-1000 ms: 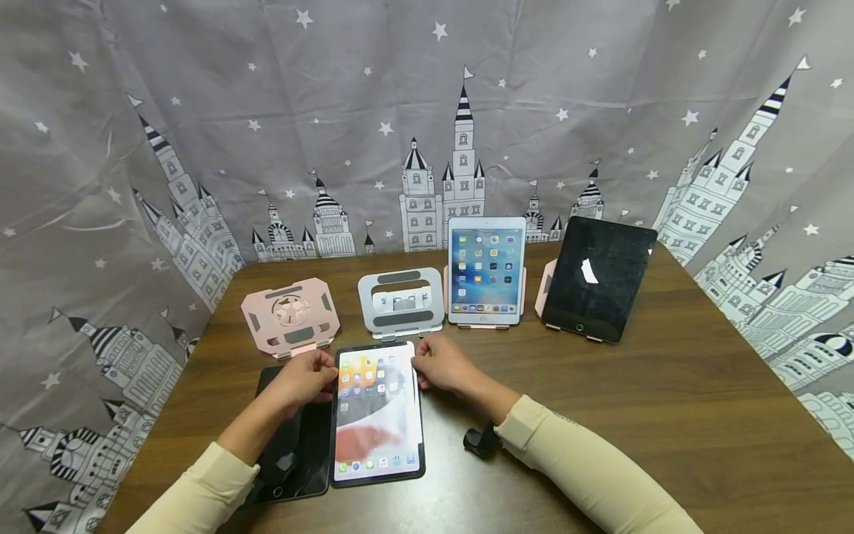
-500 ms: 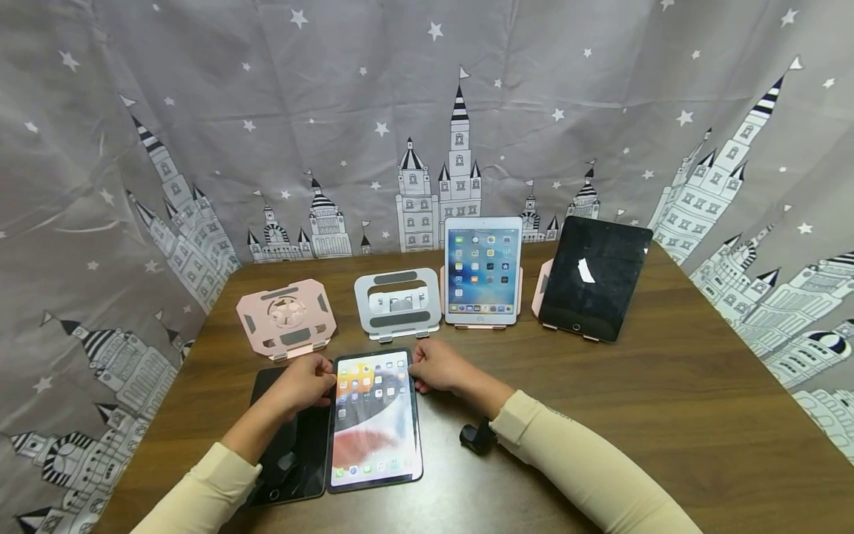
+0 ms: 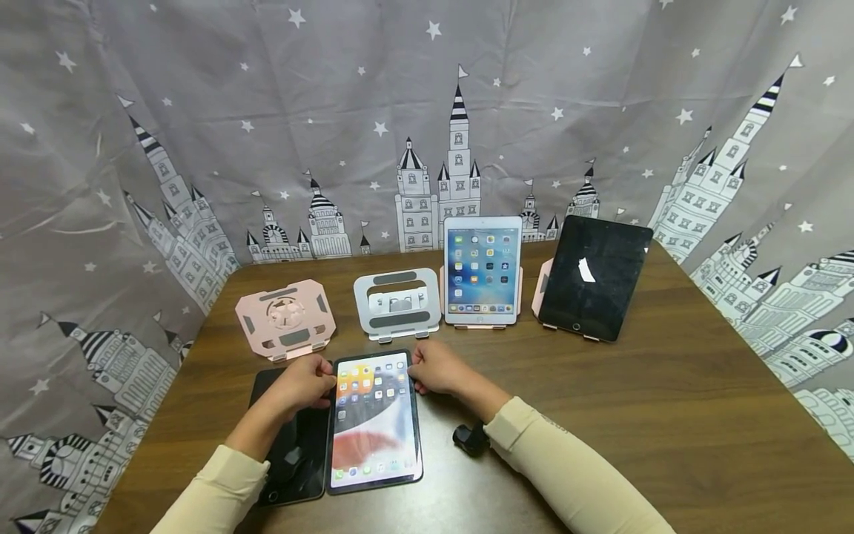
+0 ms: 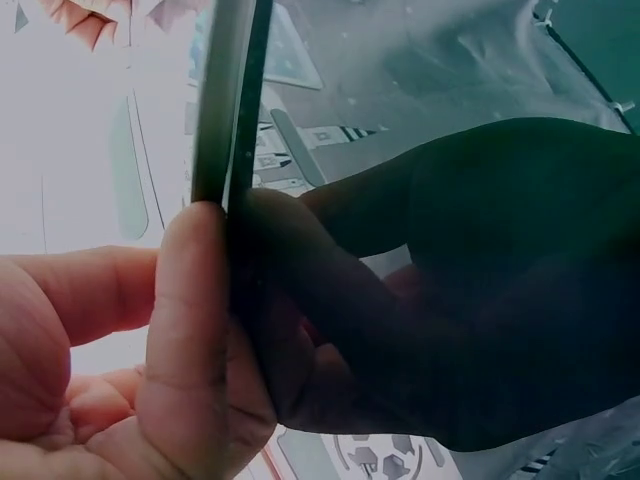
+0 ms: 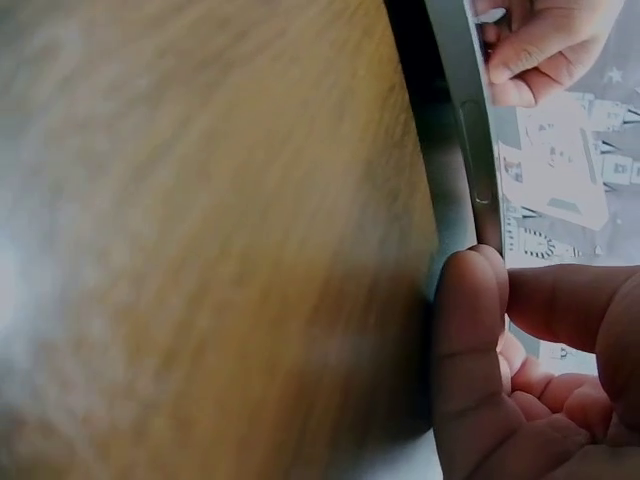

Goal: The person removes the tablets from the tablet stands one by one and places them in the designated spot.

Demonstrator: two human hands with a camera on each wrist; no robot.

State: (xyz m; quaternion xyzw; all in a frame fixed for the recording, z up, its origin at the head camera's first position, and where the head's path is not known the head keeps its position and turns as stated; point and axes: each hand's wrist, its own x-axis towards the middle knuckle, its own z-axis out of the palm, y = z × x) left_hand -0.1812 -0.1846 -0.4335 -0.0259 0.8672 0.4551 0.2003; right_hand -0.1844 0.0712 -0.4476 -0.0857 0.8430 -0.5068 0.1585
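Observation:
A tablet with a lit screen lies between my hands in the head view. My left hand pinches its upper left edge, and my right hand pinches the upper right edge. Close up in the left wrist view, the tablet's edge stands between thumb and finger. The right wrist view shows the tablet's metal side in the right fingertips. Under the left forearm is a dark tablet, partly hidden. Just beyond the lit tablet stands a grey tablet stand.
A pink tablet stand is at the back left. On stands farther right lean a white tablet and a black tablet. A small black device is by the right wrist. A patterned curtain hangs behind the table.
The lit tablet's top end has moved slightly away from the grey stand, with both hands still pinching its edges. The head view has shifted a little.

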